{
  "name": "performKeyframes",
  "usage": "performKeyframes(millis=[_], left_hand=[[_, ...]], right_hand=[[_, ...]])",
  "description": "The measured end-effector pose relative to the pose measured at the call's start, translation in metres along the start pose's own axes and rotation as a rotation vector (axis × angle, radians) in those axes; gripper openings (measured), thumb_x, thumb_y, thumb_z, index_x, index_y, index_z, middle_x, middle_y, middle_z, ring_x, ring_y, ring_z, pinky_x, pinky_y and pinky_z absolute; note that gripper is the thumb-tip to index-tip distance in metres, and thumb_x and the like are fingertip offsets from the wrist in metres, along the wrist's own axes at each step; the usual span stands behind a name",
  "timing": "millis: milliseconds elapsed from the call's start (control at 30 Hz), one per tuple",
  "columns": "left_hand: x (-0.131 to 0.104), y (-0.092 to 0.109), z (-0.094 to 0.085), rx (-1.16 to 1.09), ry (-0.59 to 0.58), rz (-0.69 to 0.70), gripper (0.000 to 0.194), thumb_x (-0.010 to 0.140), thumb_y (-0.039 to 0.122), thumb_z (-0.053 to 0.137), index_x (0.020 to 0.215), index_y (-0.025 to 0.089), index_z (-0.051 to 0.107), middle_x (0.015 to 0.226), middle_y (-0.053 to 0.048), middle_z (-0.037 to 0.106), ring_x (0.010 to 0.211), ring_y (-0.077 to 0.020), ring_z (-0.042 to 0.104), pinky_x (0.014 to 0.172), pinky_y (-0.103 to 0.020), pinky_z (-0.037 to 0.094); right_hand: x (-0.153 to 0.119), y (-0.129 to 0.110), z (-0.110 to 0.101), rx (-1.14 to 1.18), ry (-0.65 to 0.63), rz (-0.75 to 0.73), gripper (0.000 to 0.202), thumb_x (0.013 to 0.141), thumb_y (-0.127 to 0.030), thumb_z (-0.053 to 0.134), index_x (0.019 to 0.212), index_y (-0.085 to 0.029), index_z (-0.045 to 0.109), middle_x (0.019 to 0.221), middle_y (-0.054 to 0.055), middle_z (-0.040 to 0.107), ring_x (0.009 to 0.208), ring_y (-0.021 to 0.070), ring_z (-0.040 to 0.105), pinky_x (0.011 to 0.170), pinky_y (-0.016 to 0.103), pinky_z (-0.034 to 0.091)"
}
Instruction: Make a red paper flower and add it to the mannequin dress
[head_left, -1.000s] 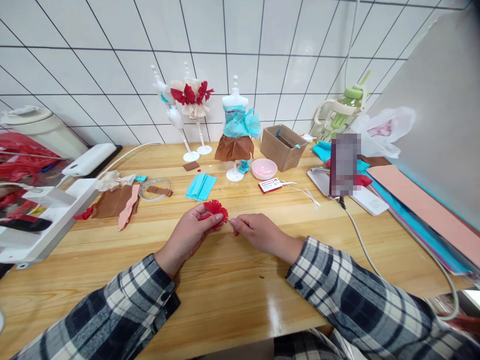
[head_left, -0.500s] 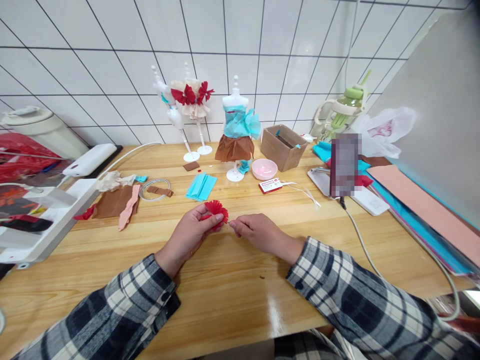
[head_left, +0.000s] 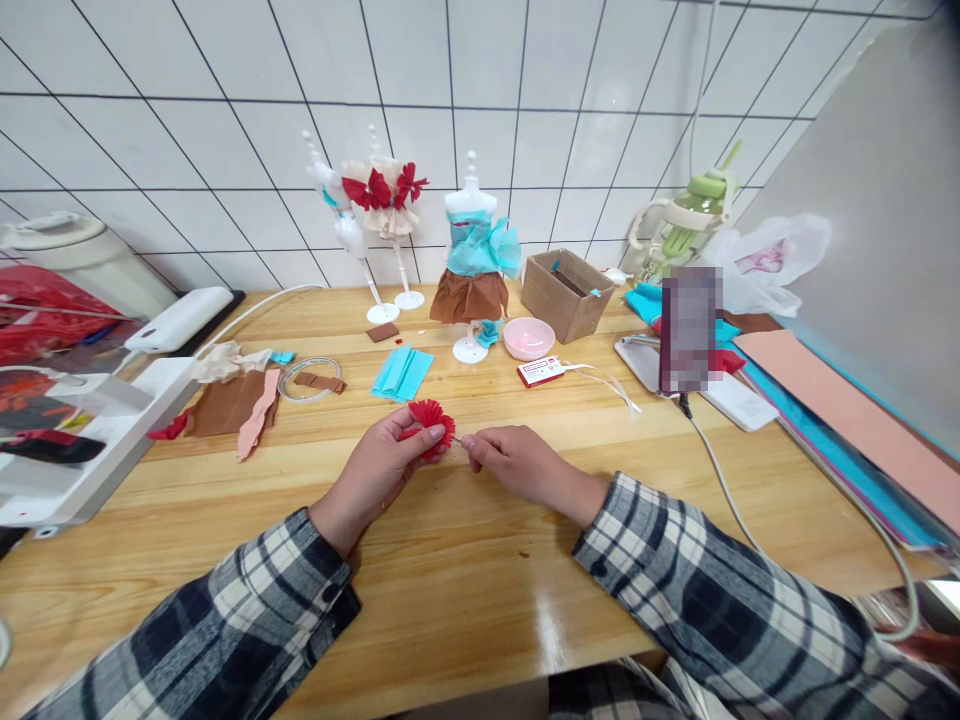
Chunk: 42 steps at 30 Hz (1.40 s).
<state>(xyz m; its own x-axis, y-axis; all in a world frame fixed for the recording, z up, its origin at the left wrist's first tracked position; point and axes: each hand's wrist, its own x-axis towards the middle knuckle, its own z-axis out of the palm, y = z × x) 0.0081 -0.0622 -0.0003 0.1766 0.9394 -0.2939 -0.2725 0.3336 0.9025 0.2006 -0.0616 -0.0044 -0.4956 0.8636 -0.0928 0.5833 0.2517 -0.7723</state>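
Observation:
Between thumb and fingers, my left hand (head_left: 384,455) pinches a red pleated paper piece (head_left: 433,418), fanned out at its top. My right hand (head_left: 517,462) is closed just to the right of it, its thumb and forefinger on a thin pin-like thing whose tip reaches the red paper's edge; its exact kind is too small to tell. Behind my hands lies a folded turquoise paper piece (head_left: 403,373). Farther back, a small white dress form (head_left: 471,203) wears a turquoise top and a brown skirt.
Two more dress forms (head_left: 384,312) stand at the wall. A pink bowl (head_left: 529,338), a cardboard box (head_left: 570,300) and a small white-red box (head_left: 541,372) sit right of centre. A phone (head_left: 686,330) stands at right. A tape roll (head_left: 289,385) and a power strip (head_left: 90,440) lie left.
My right hand has shifted very slightly to the right, and more of the thin thing shows between it and the red paper. My left hand stays nearly in place.

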Motion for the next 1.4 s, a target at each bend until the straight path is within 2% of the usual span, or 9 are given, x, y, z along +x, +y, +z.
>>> performKeyframes(millis=[800,1100,1400], left_hand=[[0.0001,-0.0009,-0.001,0.054,-0.056,-0.014,0.027,0.066,0.02,0.078,0.088,0.016,0.064,0.075,0.001,0.07,0.065,-0.0092,0.061,0.062,-0.019,0.047],[0.0003,-0.001,-0.001,0.065,-0.061,-0.006,0.025,0.065,0.021,0.078,0.086,0.016,0.064,0.076,0.0,0.07,0.065,-0.0097,0.061,0.062,-0.02,0.047],[-0.0001,0.0006,-0.0007,-0.001,0.006,-0.014,0.024,0.066,0.019,0.077,0.087,0.016,0.066,0.083,0.0,0.07,0.068,-0.0082,0.062,0.064,-0.017,0.051]], right_hand=[[0.0029,0.004,0.0011,0.058,-0.054,-0.02,0.053,0.092,-0.054,0.033,0.066,-0.018,0.061,0.063,-0.002,0.06,0.059,0.0094,0.051,0.056,0.022,0.03],[0.0017,0.0014,-0.0009,0.015,-0.081,-0.016,0.051,0.091,-0.052,0.036,0.065,-0.017,0.061,0.059,-0.003,0.056,0.056,0.0083,0.048,0.055,0.022,0.029],[0.0011,0.0002,-0.002,0.027,-0.061,-0.02,0.05,0.092,-0.051,0.035,0.065,-0.017,0.06,0.059,-0.003,0.056,0.057,0.0087,0.047,0.055,0.022,0.029]])
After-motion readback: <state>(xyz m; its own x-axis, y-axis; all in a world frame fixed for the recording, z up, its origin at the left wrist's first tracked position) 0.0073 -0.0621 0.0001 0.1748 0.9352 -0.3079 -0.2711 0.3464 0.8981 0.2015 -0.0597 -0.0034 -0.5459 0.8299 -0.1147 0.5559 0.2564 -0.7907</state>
